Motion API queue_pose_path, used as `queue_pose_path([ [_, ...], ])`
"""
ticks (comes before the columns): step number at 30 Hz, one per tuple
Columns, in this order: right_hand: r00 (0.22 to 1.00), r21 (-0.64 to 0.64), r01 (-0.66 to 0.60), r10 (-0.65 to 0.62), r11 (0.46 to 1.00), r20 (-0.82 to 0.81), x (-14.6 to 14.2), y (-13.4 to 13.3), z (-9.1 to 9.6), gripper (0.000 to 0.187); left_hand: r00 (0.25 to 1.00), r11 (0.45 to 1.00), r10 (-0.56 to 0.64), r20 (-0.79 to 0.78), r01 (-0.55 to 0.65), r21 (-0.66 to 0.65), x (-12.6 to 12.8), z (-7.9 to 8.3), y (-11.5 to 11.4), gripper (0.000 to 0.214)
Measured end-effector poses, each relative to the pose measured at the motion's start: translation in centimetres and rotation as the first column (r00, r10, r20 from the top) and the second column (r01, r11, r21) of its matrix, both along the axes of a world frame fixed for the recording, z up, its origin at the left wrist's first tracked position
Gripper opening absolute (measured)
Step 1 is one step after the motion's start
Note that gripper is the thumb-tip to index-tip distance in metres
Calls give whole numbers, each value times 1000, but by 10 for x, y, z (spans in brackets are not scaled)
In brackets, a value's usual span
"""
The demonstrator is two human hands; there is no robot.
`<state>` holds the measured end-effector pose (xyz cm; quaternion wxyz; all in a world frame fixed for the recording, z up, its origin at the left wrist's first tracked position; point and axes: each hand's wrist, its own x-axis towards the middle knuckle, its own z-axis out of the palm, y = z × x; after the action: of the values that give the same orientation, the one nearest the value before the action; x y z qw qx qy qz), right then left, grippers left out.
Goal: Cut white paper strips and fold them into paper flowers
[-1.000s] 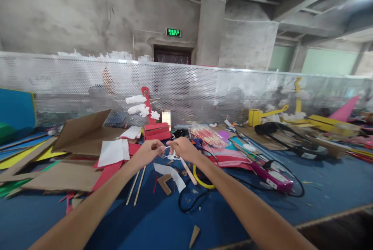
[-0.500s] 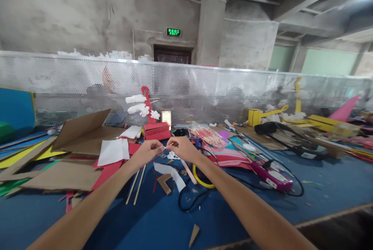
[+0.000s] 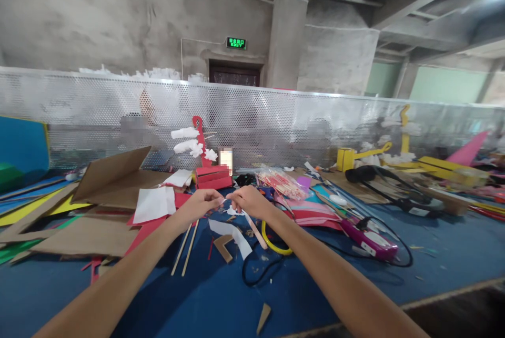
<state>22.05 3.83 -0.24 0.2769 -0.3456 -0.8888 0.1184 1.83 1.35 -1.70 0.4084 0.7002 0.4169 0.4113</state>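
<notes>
My left hand (image 3: 204, 204) and my right hand (image 3: 248, 201) meet at the middle of the blue table, fingertips pinched together around a small white piece (image 3: 224, 200), which looks like paper or tissue and is mostly hidden by the fingers. Just below them lie white scraps (image 3: 233, 211), a curved white paper strip (image 3: 232, 237) and a pale pink-handled tool (image 3: 258, 234). Two thin wooden sticks (image 3: 190, 248) rest under my left wrist. Behind the hands stands a red cardboard base (image 3: 213, 177) with a red upright (image 3: 200, 143) bearing white fluffy pieces.
Cardboard sheets (image 3: 90, 235) and white paper (image 3: 153, 204) pile up at left. To the right are a yellow ring (image 3: 272, 243), a bag of sticks (image 3: 284, 183), a purple power strip (image 3: 371, 241) with a black cable, and a black headset-like strap (image 3: 394, 188). A perforated metal screen (image 3: 276, 122) borders the table.
Both hands stay pinched at the same spot, with the right fingers curled slightly differently around the white piece. The whole view has shifted very slightly.
</notes>
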Motion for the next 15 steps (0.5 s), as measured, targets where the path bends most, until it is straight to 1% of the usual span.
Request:
queue_pose_path([
  [4,996,15,-35,36,999,-83,-2,-7,2,25,1000,1000,-2,4,2,1,-2,-4,4,31],
  [6,991,23,-52,54,998,-126,-4,-10,4,20,1000,1000,2,-1,-2,1,-2,-5,6,30],
  [8,989,54,-64,70,997,-130,-5,-12,5,14,1000,1000,11,-6,-11,-4,-2,-6,7,28],
  [11,992,110,-61,72,992,-102,-5,-13,6,10,1000,1000,17,-22,-17,-1,-1,-5,5,29],
  [15,997,155,-53,60,986,-41,-4,-14,6,8,999,998,19,-45,-16,59,-1,-4,4,33],
])
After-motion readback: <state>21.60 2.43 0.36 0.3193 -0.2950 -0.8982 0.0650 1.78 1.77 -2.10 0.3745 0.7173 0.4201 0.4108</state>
